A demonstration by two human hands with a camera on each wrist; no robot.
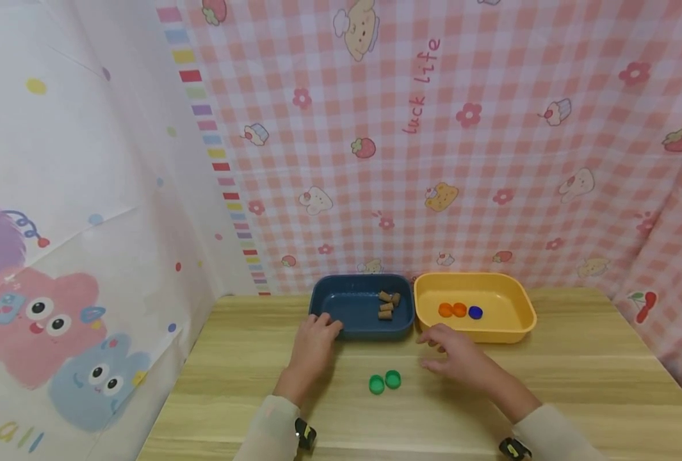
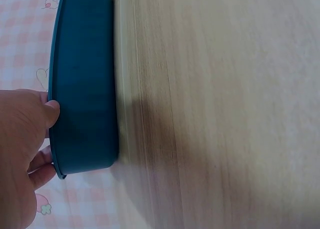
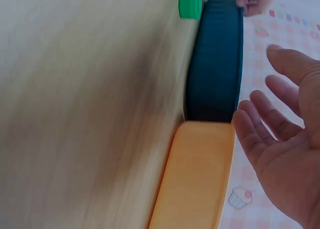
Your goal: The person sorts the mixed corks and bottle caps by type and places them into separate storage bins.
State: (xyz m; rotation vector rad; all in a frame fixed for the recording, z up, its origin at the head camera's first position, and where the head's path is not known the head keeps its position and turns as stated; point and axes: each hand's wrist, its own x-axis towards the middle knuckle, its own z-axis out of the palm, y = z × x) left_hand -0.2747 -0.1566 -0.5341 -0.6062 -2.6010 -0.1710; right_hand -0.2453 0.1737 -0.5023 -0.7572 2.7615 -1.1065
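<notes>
My left hand [image 1: 312,346] grips the front left corner of a dark blue plastic tray [image 1: 364,333]. In the left wrist view the thumb lies over the rim of the tray [image 2: 85,84]. Several small cork stoppers [image 1: 386,307] lie in its right part. Just in front of the yellow tray [image 1: 496,335], my right hand [image 1: 462,362] hovers with loosely spread fingers, holding nothing. Two orange caps [image 1: 453,310] and a dark blue cap [image 1: 476,312] sit inside that tray. Two green caps [image 1: 385,382] rest on the table between the hands.
Both trays stand side by side at the back of the wooden table [image 1: 231,384]. Behind them hangs a pink checked cloth [image 1: 410,179], and a white printed cloth [image 1: 116,256] covers the left side.
</notes>
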